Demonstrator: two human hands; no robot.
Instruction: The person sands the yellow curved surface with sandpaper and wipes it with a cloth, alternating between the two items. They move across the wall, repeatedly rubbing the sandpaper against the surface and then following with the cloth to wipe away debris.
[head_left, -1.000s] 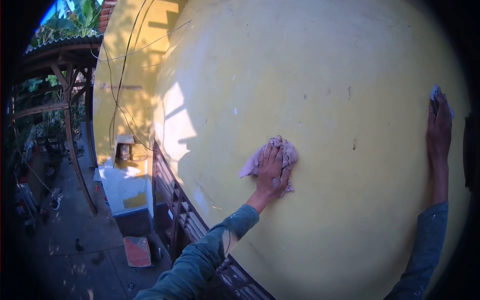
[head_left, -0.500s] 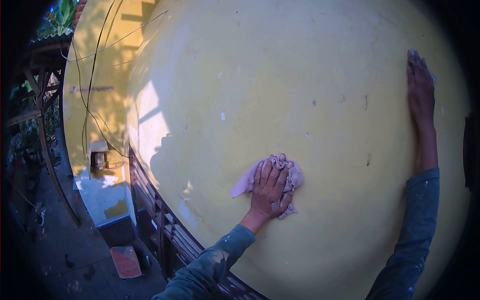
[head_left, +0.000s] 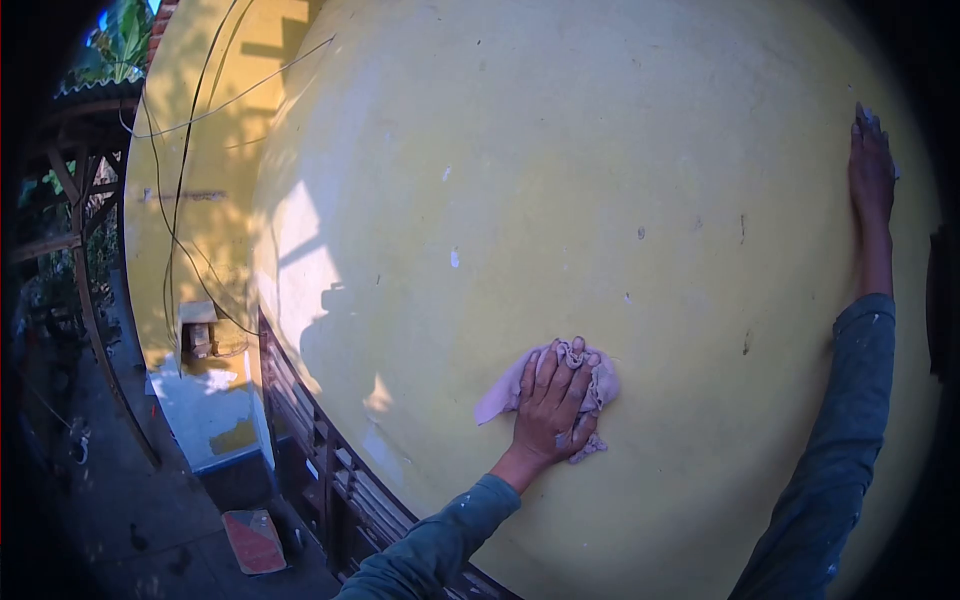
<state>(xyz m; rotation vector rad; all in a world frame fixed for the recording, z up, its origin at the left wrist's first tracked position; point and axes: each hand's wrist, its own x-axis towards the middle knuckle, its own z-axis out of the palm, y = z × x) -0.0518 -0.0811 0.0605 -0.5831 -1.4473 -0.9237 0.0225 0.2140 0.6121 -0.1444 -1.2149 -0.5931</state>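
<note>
My left hand (head_left: 553, 405) presses a crumpled pink cloth (head_left: 499, 400) flat against a yellow plastered wall (head_left: 600, 180), low and near the middle. My right hand (head_left: 872, 165) lies flat on the same wall at the upper right, arm stretched up. A small pale scrap shows at its fingertips and edge, pinned under the palm; what it is I cannot tell. Both arms wear dark teal sleeves with paint specks. The wall has small chips and dark marks between the two hands.
A brown slatted wooden frame (head_left: 330, 450) runs along the wall's lower left edge. Thin wires (head_left: 180, 200) hang across the far yellow wall. Far below lie a white ledge (head_left: 205, 410), a reddish slab (head_left: 255, 540) and timber posts (head_left: 85, 290).
My left hand has slid the cloth down the wall and slightly right. My right hand has shifted upward in view, and the view has swung right.
</note>
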